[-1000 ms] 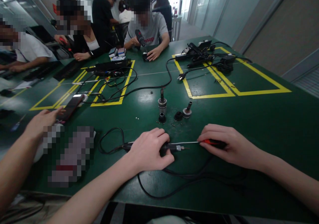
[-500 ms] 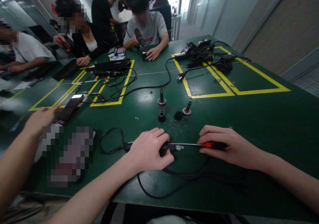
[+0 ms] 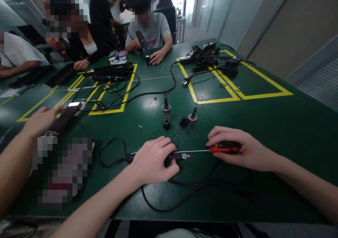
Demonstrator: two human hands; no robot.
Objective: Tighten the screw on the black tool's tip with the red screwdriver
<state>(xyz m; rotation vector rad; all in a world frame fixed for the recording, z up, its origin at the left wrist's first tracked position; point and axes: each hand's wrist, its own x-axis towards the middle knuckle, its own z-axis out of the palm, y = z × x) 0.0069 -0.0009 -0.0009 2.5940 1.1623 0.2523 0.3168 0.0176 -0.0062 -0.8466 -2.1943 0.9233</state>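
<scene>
My left hand (image 3: pixel 153 159) presses down on a black corded tool (image 3: pixel 176 156) lying on the green table (image 3: pixel 264 125), fingers wrapped over its body. A metal tip sticks out of the tool toward the right. My right hand (image 3: pixel 235 149) grips a screwdriver with a red and black handle (image 3: pixel 224 148); its thin shaft (image 3: pixel 196 151) points left and meets the tool's tip. The tool's black cord (image 3: pixel 185 192) loops along the table's near edge. Just beyond my hands stand small metal and black parts (image 3: pixel 166 109), (image 3: pixel 192 117), (image 3: pixel 183 122).
Another person's arm and hand (image 3: pixel 39 120) reach in at the left and touch a phone (image 3: pixel 66 114). Several people sit at the far end; one holds a power tool (image 3: pixel 141 39). Yellow tape boxes (image 3: pixel 237 86), black cables (image 3: pixel 137 93) and a pile of plugs (image 3: pixel 208 56) lie farther back.
The view has shifted slightly, so everything sits a little lower-left. My right hand has turned the screwdriver handle a bit, showing more red. My left hand stays on the tool.
</scene>
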